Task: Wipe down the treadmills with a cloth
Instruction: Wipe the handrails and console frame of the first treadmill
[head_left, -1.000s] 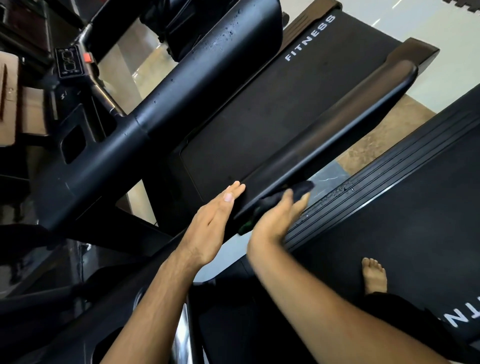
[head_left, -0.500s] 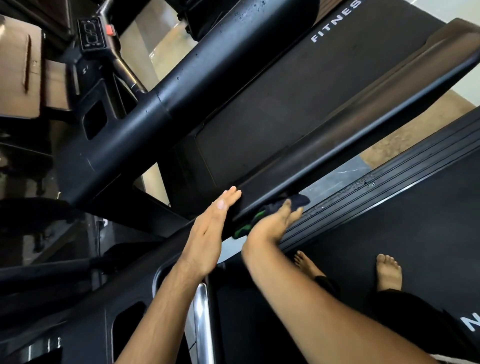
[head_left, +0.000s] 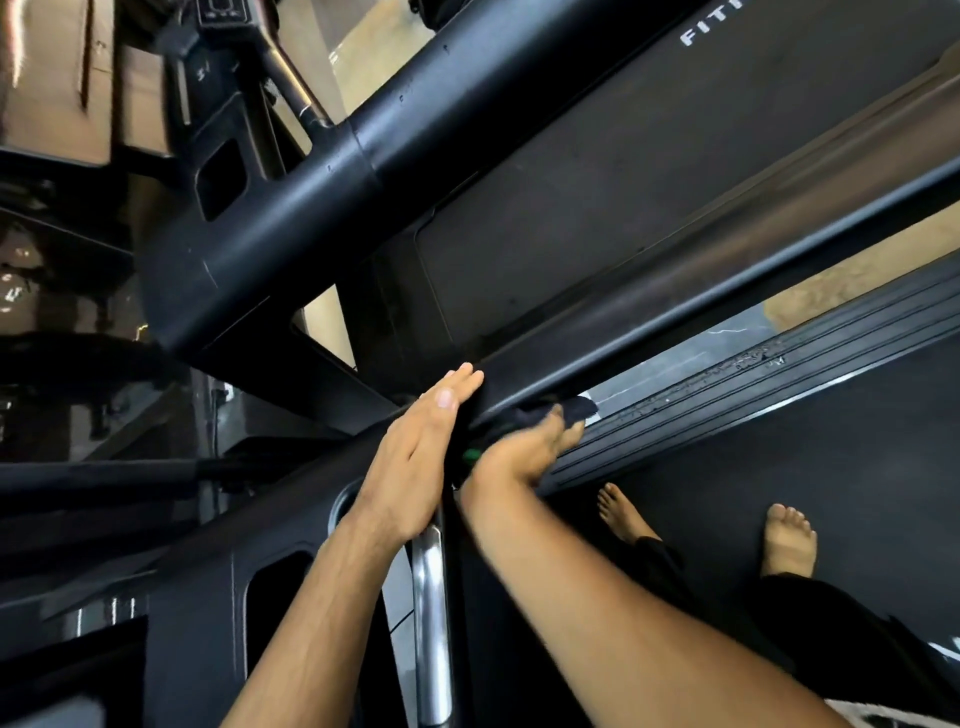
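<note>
A black treadmill handrail (head_left: 691, 270) runs diagonally from the centre to the upper right. My left hand (head_left: 415, 457) lies flat with straight fingers against the rail's near end. My right hand (head_left: 524, 452) presses a dark cloth (head_left: 571, 408) with a green patch against the rail's right side, fingers stretched over it. Most of the cloth is hidden under the hand. Beyond the rail lies the neighbouring treadmill's belt (head_left: 623, 171) with white lettering.
A thick black upright (head_left: 332, 192) of the neighbouring treadmill crosses the upper left. A ribbed side rail (head_left: 753, 379) borders the belt (head_left: 831, 467) where two bare feet (head_left: 787, 540) stand. A chrome bar (head_left: 431, 623) and black console panel lie below my hands.
The view has tipped down and closer to the console. My right hand with the cloth has slid slightly back along the rail toward its near end. My left hand has kept its place.
</note>
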